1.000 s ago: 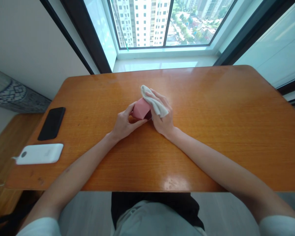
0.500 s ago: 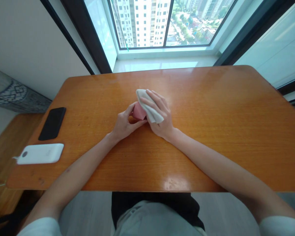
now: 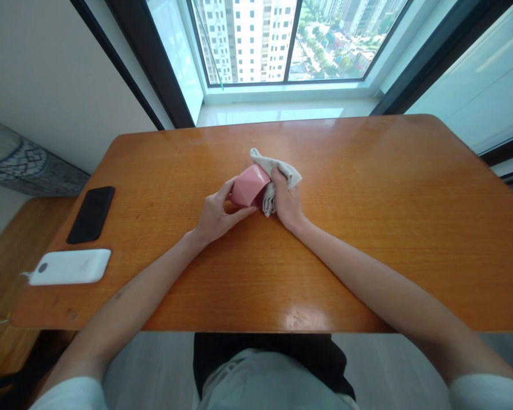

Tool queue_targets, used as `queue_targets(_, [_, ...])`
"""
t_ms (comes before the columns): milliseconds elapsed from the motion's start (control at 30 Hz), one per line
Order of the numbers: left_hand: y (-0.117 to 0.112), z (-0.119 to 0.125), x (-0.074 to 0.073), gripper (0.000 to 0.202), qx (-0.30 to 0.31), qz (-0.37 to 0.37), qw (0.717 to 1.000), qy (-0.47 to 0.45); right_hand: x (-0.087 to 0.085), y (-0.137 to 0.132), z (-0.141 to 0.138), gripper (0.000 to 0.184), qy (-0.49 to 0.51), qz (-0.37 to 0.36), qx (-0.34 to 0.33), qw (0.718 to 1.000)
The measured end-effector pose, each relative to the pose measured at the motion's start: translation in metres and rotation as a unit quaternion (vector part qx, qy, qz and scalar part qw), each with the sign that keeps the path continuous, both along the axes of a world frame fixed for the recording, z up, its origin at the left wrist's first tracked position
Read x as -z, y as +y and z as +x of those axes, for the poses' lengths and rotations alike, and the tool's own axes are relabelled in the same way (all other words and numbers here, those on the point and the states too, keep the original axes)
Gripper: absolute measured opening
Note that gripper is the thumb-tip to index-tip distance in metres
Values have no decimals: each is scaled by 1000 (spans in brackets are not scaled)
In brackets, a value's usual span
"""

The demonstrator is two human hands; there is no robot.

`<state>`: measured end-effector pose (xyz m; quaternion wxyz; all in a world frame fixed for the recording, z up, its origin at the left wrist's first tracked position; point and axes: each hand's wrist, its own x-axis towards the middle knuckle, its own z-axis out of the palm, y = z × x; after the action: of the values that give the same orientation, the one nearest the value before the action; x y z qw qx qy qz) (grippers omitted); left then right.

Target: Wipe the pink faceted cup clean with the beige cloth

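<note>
Fingers: left hand (image 3: pixel 216 217) curls round a pink many-sided block (image 3: pixel 250 187); right hand (image 3: pixel 288 206) pinches a soft white cloth (image 3: pixel 277 168).
Orange wooden table (image 3: pixel 367 267) left end: flat black phone (image 3: pixel 90 215), white battery pack (image 3: pixel 69 266).
Past table: big glass window (image 3: pixel 282 45).

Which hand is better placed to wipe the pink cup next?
Probably the right hand: it holds the cloth against the pink cup, while the left hand grips the cup.

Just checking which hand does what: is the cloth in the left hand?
No, the white cloth is bunched in the right hand, while the left hand holds the pink faceted object.
</note>
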<state>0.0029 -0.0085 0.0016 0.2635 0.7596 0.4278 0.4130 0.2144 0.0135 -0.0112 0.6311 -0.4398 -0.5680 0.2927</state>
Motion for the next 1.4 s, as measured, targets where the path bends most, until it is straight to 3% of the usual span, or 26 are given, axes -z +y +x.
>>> queue_targets(100, [1,-2,2,80,12,-2,1000,-8,7,6,0,52,10,-11,13,1000])
queue_targets(333, [5,-4,13,80,99,-2,995,-6,-11,-16,2,45,-134,153,-7,979])
queue_targets(433, [5,-1,13,68,124,-7,992,2,-15,-23,6,46,-211,192,-5,958])
queue_targets(700, [2,-3,5,58,74,13,996,-44,-14,-26,4,55,-290,248,-34,924])
queue_targets(833, [2,-4,6,62,47,4,998,-40,-14,-24,-1,47,-249,216,-41,943])
queue_targets(933, [2,-2,5,77,35,7,999,-40,-5,-11,-3,45,-121,134,-14,983])
queue_targets(1033, [2,-2,4,79,29,6,999,-37,1,-2,-3,51,-48,58,13,997])
queue_targets(1133, [3,-4,6,79,32,6,998,-45,-4,-12,-1,48,-118,113,-5,986])
queue_targets(1233, [3,-6,9,67,42,6,998,-45,-14,-28,1,46,-251,209,-49,944])
queue_targets(1300, [3,-6,10,59,43,5,998,-40,-16,-31,2,45,-285,226,-60,930])
queue_targets(1400, [2,-4,7,69,34,8,999,-39,-11,-21,0,46,-215,174,-34,960])
